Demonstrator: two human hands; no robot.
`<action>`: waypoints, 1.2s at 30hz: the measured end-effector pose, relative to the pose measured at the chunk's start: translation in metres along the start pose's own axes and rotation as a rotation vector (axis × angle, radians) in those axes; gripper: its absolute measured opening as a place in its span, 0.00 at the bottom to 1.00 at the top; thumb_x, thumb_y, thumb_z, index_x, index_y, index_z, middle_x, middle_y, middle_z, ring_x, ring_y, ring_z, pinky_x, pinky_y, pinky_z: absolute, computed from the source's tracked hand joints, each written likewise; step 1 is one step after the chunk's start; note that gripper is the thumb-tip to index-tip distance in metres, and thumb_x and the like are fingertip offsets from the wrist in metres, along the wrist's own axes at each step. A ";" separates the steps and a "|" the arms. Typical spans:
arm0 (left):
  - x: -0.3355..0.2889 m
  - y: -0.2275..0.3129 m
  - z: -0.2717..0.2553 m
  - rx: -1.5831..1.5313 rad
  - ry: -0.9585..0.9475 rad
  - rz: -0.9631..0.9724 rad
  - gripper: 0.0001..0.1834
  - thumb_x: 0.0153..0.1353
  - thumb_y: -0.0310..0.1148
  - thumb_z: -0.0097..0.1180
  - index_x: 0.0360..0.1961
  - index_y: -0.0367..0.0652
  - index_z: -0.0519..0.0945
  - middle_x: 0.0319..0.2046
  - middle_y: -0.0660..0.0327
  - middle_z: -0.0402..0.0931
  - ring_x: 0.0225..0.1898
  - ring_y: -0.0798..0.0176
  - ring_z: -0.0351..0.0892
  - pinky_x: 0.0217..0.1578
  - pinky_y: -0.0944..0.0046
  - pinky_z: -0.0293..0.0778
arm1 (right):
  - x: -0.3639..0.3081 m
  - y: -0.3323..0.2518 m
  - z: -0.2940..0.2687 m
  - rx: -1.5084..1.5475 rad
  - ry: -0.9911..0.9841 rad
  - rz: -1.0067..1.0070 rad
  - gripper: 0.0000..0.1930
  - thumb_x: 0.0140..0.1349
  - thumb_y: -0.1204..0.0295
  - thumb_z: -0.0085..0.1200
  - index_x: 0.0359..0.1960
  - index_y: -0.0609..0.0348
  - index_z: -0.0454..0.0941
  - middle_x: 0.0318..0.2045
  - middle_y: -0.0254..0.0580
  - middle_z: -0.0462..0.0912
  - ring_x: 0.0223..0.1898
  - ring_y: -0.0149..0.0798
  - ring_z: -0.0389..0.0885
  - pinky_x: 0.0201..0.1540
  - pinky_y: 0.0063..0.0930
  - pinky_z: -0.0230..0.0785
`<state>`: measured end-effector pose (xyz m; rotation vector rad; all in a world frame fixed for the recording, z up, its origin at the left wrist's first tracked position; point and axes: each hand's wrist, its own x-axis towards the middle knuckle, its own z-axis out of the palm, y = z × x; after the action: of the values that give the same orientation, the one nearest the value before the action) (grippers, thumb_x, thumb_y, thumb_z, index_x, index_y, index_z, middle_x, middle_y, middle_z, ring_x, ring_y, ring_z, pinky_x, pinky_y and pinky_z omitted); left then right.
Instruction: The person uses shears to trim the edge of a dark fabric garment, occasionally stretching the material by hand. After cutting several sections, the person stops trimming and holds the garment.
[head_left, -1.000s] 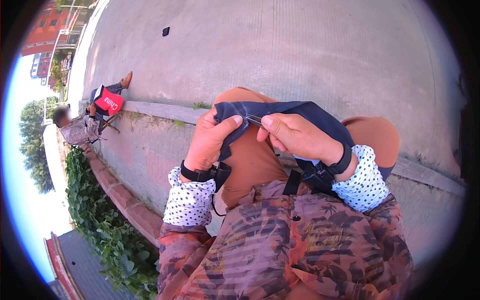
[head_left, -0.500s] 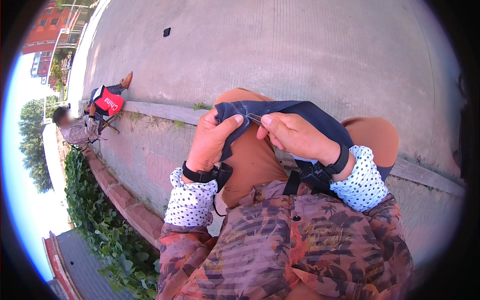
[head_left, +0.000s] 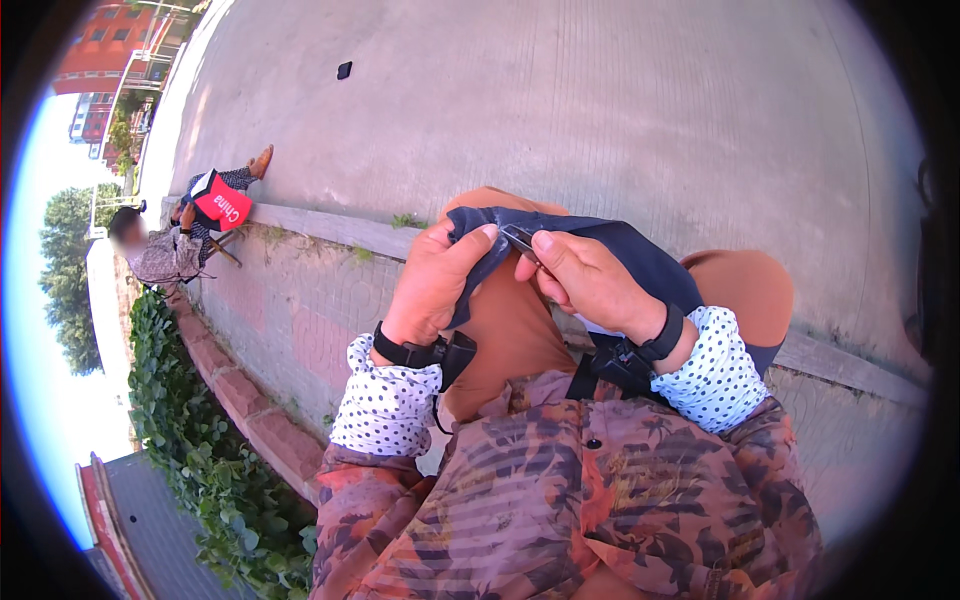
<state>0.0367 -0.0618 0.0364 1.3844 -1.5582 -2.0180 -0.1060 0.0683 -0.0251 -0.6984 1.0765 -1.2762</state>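
Across my knees lies a dark navy cloth (head_left: 640,250), with a pale whitish line along its folded edge. My left hand (head_left: 432,277) pinches that edge between thumb and fingers. In my right hand (head_left: 595,275) is a slim, pointed metal tool (head_left: 520,241), tweezers by the look of it, held between thumb and forefinger. Its tip meets the cloth by the pale line, just right of my left thumb. My fingers cover the tool's rear end. Both wrists carry black straps with small devices.
A person (head_left: 165,245) sits at the left with a red bag (head_left: 222,202) on the lap. A small black object (head_left: 344,70) lies on the pavement ahead. A stone curb (head_left: 340,228) runs beneath my legs, and a low brick border (head_left: 235,390) edges green plants (head_left: 190,430).
The tool has turned in my right hand, showing a darker, wider side instead of two thin bright prongs. Both hands and the cloth sit slightly lower and to the right in view.
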 end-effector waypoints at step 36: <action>0.001 -0.021 -0.014 -0.118 -0.075 0.090 0.09 0.64 0.26 0.59 0.45 0.38 0.80 0.36 0.67 0.82 0.33 0.77 0.78 0.34 0.77 0.74 | -0.005 -0.009 -0.009 -0.194 -0.049 0.100 0.26 0.76 0.51 0.39 0.33 0.60 0.79 0.21 0.31 0.72 0.25 0.27 0.69 0.31 0.24 0.64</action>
<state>0.0545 -0.0626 0.0185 1.1874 -1.4767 -2.0927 -0.1173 0.0724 -0.0188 -0.8067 1.1906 -1.0732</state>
